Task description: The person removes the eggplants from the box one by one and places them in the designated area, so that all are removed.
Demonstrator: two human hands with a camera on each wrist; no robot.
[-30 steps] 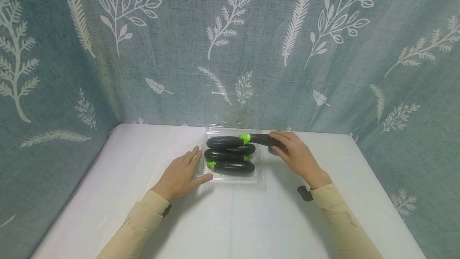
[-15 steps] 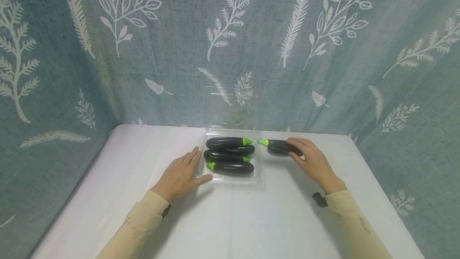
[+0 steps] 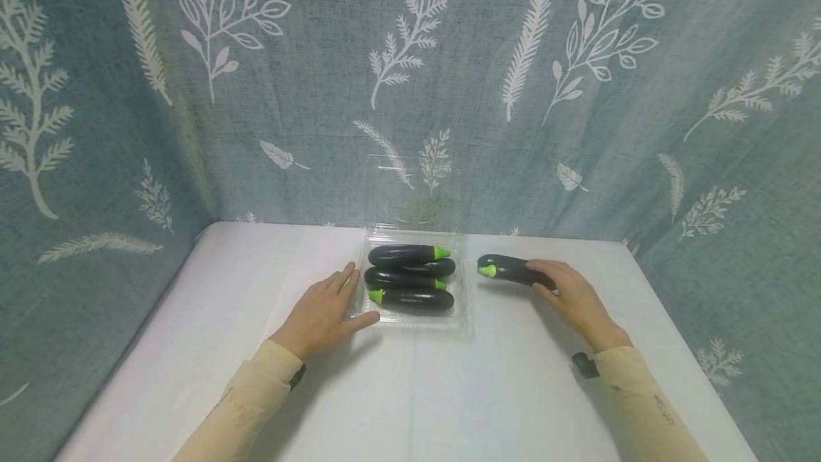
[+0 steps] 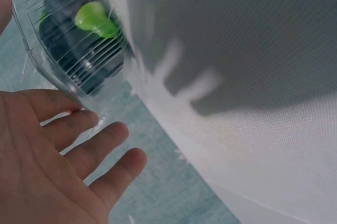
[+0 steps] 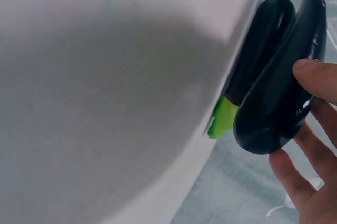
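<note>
My right hand [image 3: 573, 298] grips a dark eggplant [image 3: 521, 275] near its rounded end, its green cap pointing left. The right wrist view shows thumb and fingers on opposite sides of this eggplant [image 5: 279, 90]. Just behind it, partly covered, a second eggplant [image 5: 261, 48] lies on the table, green cap the other way. My left hand [image 3: 323, 312] has its fingers spread along the left side of a clear plastic clamshell box [image 3: 417, 321]. Several eggplants [image 3: 417, 298] lie crosswise inside the box. In the left wrist view, fingertips reach the box's ribbed wall [image 4: 79, 84].
The box's transparent lid [image 3: 413, 191] stands raised at the back. A white cloth [image 3: 423, 391] covers the table. Behind and on both sides hangs a blue-green curtain [image 3: 321, 55] with white leaf patterns, close to the table's back edge.
My right hand has carried the eggplant from over the box's right edge, rightward and down, beside the eggplant on the table. My left hand has stayed in place.
</note>
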